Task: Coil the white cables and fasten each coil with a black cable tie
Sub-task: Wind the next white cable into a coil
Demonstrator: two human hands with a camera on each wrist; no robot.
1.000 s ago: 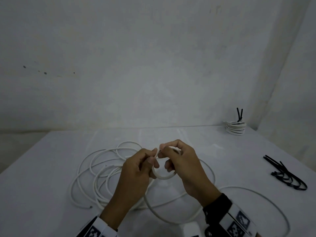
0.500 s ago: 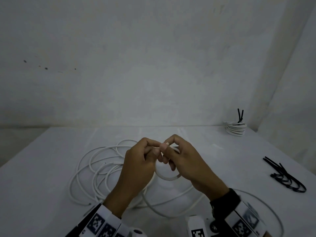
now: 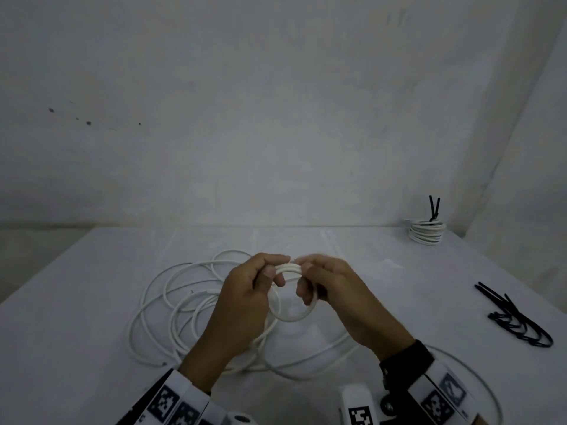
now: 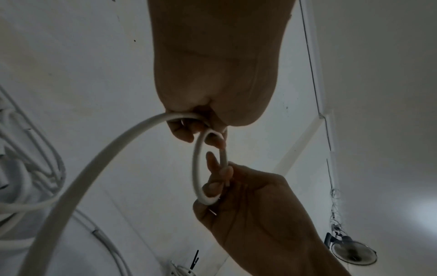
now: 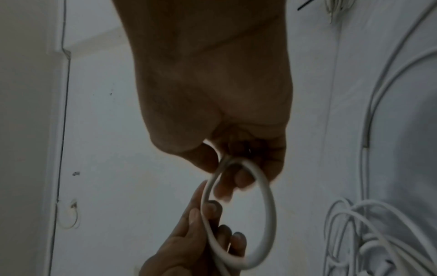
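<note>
Already both hands pinch one small loop (image 3: 290, 314) of white cable: left hand (image 3: 245, 297) thumb & fingers clamp its top w/ the right hand (image 3: 334, 289) just beside, prob. so turns stack. Slack cable (image 3: 171, 305) trails below fingers; black ties (image 3: 518, 320) well right.

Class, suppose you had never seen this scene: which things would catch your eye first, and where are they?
First, the two hands at the table's middle: the left hand and right hand hold a small loop of white cable between them. Behind the left hand the loose rest of the cable sprawls on the table. A tied coil sits at the far right corner, with spare black cable ties at the right edge.
</note>
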